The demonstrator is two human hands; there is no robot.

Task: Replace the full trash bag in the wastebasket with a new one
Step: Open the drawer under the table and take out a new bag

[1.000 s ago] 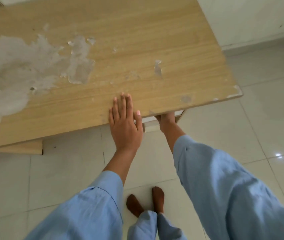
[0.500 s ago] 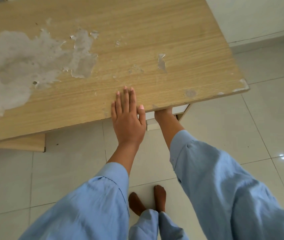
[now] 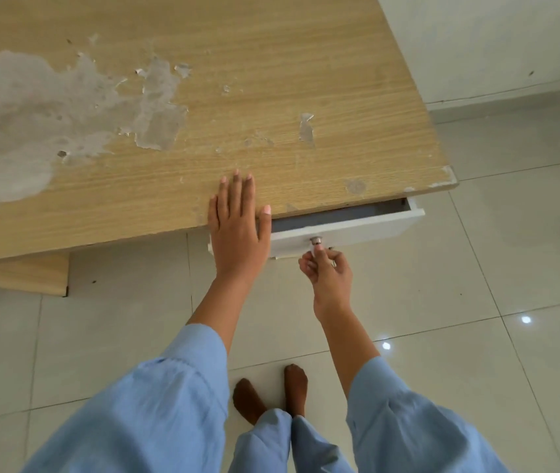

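The desk point(image 3: 271, 97) fills the upper half of the view; its wood-grain top is worn, with a large patch of peeled surface at the left. Neither the wastebasket nor any trash bag, full or new, is in view, so their location cannot be stated. Judged from this, no part of the replacement itself shows as done: removal of the full bag and fitting of the new one both remain. The step in hand appears to be preparatory, most likely a search for a new bag.

Below the desk's near edge, a white drawer point(image 3: 357, 230) stands partly pulled out. The exposed strip of its interior is grey and shows no contents.

The left hand point(image 3: 237, 227) lies flat on the desk edge, fingers extended and together, holding nothing; it touches the desk top just beside the drawer's left end.

The right hand point(image 3: 328, 271) is below the drawer front. Its fingers point(image 3: 316, 249) are closed in a pinch on the small metal knob point(image 3: 317, 240) at the centre of the drawer front.
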